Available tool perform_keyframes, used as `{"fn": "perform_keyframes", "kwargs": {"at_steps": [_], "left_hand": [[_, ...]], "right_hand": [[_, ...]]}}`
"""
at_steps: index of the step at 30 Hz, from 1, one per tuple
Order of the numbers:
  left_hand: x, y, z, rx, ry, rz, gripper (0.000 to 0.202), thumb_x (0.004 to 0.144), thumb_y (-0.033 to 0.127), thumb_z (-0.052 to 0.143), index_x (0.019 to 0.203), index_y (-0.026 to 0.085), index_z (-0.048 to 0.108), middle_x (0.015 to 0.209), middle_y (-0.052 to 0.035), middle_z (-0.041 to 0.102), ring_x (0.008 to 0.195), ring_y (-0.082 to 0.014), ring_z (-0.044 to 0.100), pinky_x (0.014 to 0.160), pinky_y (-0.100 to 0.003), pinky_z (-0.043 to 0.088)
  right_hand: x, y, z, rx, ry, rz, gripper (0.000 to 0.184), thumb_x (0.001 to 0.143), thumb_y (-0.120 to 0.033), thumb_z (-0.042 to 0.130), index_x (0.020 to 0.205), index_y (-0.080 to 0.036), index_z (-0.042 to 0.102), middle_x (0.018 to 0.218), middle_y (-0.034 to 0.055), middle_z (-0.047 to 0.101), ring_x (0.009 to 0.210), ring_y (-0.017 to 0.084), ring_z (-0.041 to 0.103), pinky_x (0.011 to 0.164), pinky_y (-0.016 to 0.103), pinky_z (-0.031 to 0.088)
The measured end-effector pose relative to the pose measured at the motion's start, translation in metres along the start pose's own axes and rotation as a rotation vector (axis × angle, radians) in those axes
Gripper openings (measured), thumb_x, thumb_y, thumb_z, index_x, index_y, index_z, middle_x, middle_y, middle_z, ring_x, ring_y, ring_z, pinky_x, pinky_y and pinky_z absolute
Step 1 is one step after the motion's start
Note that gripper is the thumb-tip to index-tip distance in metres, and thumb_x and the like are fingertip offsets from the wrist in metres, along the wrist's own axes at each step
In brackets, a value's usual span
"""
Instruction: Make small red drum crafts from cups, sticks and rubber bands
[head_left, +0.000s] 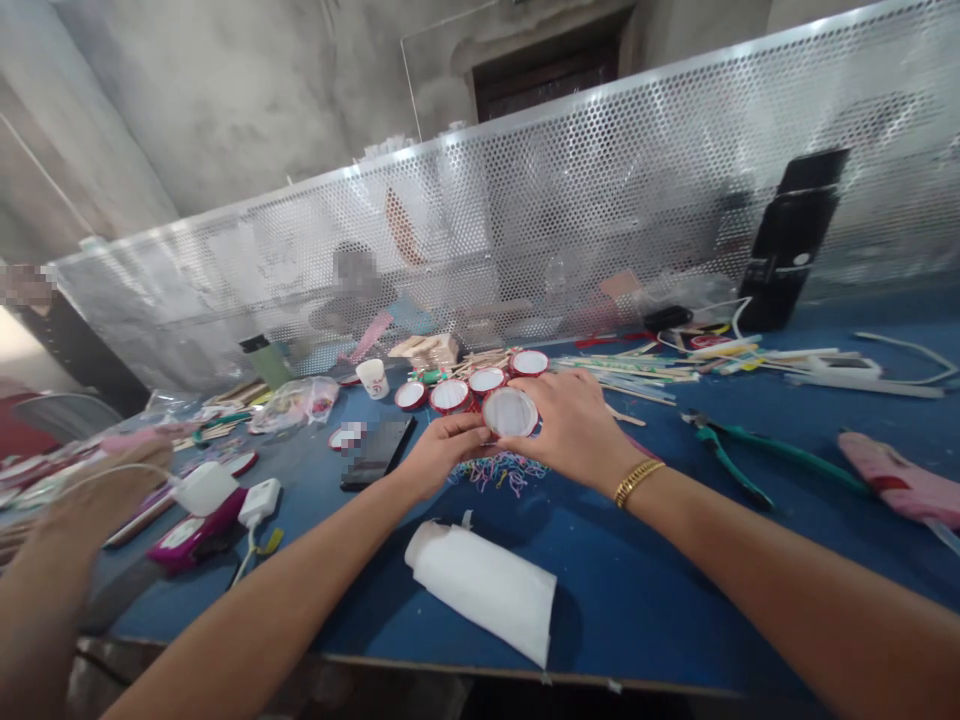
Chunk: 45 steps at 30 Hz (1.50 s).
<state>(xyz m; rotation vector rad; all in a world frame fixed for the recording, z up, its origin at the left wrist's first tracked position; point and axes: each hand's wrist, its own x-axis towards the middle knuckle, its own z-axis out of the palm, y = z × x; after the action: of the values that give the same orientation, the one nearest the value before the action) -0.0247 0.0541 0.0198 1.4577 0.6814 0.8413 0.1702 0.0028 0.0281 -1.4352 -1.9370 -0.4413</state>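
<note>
Both my hands meet over the middle of the table around a small round drum (511,413) with a white face and red rim. My right hand (566,425), with a gold bracelet at the wrist, grips it from the right, thumb low and fingers over the top. From the left, my left hand (448,452) is closed with its fingertips at the drum's lower left edge. Several similar drums stand just behind, among them a white-topped one (450,396). Below my hands lies a heap of thin coloured cords (506,472). A white paper roll (484,588) lies nearer me.
Green-handled pliers (739,460) and a pink-wrapped tool (900,468) lie right. Left are a dark phone (379,455), a power strip (196,535) and another person's blurred hand (112,490). A paper cup (373,380), sticks (637,370) and a perforated metal screen (525,200) stand behind.
</note>
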Motion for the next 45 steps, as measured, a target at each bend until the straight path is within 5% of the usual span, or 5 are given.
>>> {"fn": "perform_keyframes", "kwargs": {"at_steps": [8, 17, 24, 33, 45], "left_hand": [[0.0, 0.002, -0.004, 0.176, -0.062, 0.059, 0.028, 0.07, 0.038, 0.08, 0.083, 0.013, 0.074, 0.083, -0.0035, 0.07, 0.078, -0.0137, 0.063, 0.082, -0.03, 0.05], [-0.004, 0.007, 0.003, -0.145, -0.002, -0.037, 0.04, 0.055, 0.018, 0.087, 0.09, 0.015, 0.067, 0.086, -0.0038, 0.066, 0.077, -0.014, 0.061, 0.077, -0.03, 0.051], [-0.002, 0.01, 0.003, -0.208, 0.066, -0.08, 0.036, 0.07, 0.047, 0.074, 0.084, 0.015, 0.063, 0.078, -0.0044, 0.064, 0.07, -0.0158, 0.056, 0.065, -0.03, 0.049], [0.001, 0.012, -0.005, 0.178, 0.161, 0.145, 0.039, 0.076, 0.052, 0.069, 0.074, 0.014, 0.061, 0.067, 0.0019, 0.054, 0.063, -0.0096, 0.045, 0.058, -0.02, 0.037], [0.004, 0.006, -0.005, 0.189, 0.127, 0.188, 0.04, 0.073, 0.046, 0.075, 0.096, 0.015, 0.068, 0.085, -0.0029, 0.066, 0.076, -0.014, 0.058, 0.075, -0.029, 0.049]], "right_hand": [[0.0, 0.003, 0.003, 0.026, -0.016, -0.038, 0.062, 0.074, -0.063, 0.067, 0.118, -0.02, 0.06, 0.099, 0.0095, 0.066, 0.098, 0.029, 0.056, 0.095, 0.044, 0.031], [0.001, -0.004, -0.003, 0.098, -0.015, -0.124, 0.061, 0.076, -0.064, 0.063, 0.117, -0.019, 0.06, 0.101, 0.0083, 0.066, 0.1, 0.026, 0.057, 0.098, 0.043, 0.03], [-0.001, -0.007, -0.003, 0.159, -0.053, -0.2, 0.062, 0.07, -0.06, 0.071, 0.118, -0.021, 0.061, 0.109, 0.0082, 0.064, 0.105, 0.027, 0.055, 0.1, 0.042, 0.028], [-0.004, -0.013, -0.002, 0.165, -0.136, -0.283, 0.069, 0.066, -0.063, 0.074, 0.12, -0.023, 0.061, 0.106, 0.0086, 0.065, 0.102, 0.028, 0.055, 0.098, 0.046, 0.027], [-0.002, -0.004, 0.005, 0.059, -0.044, -0.083, 0.068, 0.074, -0.064, 0.065, 0.125, -0.02, 0.057, 0.105, 0.0096, 0.068, 0.102, 0.03, 0.058, 0.098, 0.049, 0.027]]}}
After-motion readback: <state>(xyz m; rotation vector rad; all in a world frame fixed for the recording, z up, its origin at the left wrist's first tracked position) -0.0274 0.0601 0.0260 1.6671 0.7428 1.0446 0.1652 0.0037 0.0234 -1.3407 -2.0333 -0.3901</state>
